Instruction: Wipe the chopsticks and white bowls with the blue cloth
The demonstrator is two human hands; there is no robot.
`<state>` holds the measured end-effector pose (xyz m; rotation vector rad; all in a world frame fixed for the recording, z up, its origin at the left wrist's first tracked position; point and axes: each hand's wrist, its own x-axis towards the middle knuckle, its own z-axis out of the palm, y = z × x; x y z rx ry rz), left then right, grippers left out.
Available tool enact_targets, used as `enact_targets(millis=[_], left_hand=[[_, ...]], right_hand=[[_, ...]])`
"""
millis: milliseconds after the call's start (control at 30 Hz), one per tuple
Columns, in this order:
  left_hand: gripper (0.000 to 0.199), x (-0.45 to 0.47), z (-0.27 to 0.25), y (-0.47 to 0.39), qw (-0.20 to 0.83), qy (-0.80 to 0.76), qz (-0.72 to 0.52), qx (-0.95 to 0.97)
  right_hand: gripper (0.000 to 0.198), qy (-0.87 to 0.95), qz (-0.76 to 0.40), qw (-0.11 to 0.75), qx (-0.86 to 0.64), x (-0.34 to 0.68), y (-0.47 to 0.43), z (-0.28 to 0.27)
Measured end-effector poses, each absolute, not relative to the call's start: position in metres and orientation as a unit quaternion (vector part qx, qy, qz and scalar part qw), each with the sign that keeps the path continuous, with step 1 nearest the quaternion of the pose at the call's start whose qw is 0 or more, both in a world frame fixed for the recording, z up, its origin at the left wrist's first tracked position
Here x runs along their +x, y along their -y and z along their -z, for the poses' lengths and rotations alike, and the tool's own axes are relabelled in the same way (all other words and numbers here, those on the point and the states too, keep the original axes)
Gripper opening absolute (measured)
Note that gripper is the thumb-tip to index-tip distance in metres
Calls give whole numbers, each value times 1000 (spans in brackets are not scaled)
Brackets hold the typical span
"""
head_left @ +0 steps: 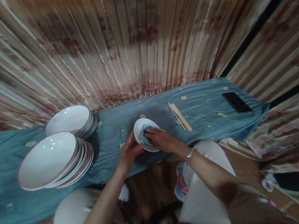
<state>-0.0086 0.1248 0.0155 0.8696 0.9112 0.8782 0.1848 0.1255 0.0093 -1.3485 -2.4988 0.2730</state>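
Note:
A small white bowl [151,121] is tilted above the near edge of the cloth-covered table. My left hand [129,149] grips its left rim, the thumb lying near the inside edge. Inside the bowl my right hand [162,139] presses a crumpled light-blue cloth [144,137] against the inner wall. Its fingers are bent over the cloth and partly hide it. A metal bracelet [189,154] circles the right wrist.
Two stacks of white plates stand left: a red-rimmed stack [48,159] in front, another stack [67,120] behind. Several chopsticks [180,117] lie right of the bowl, and a black phone [236,102] farther right. A pleated curtain [138,45] hangs behind the table [110,153].

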Motion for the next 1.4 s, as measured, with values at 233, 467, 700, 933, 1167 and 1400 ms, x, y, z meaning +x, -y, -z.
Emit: enact_targets(millis=[233, 467, 700, 933, 1167, 1400], left_hand=[[86, -8, -17, -124, 719, -412, -400, 392], [87, -8, -17, -124, 716, -417, -400, 391], [84, -7, -20, -123, 718, -412, -410, 383], [86, -7, -17, -125, 716, -416, -406, 386], [89, -7, -21, -124, 717, -410, -393, 405], [83, -8, -21, -125, 719, -410, -392, 401]], right_hand=[[46, 865, -65, 163, -469, 183, -130, -5], [42, 845, -24, 131, -519, 183, -132, -11], [39, 812, -19, 87, -577, 188, -130, -14], [30, 812, -21, 69, -580, 193, -122, -17], [23, 839, -91, 24, -536, 201, -117, -24], [23, 856, -223, 81, -459, 204, -116, -30]])
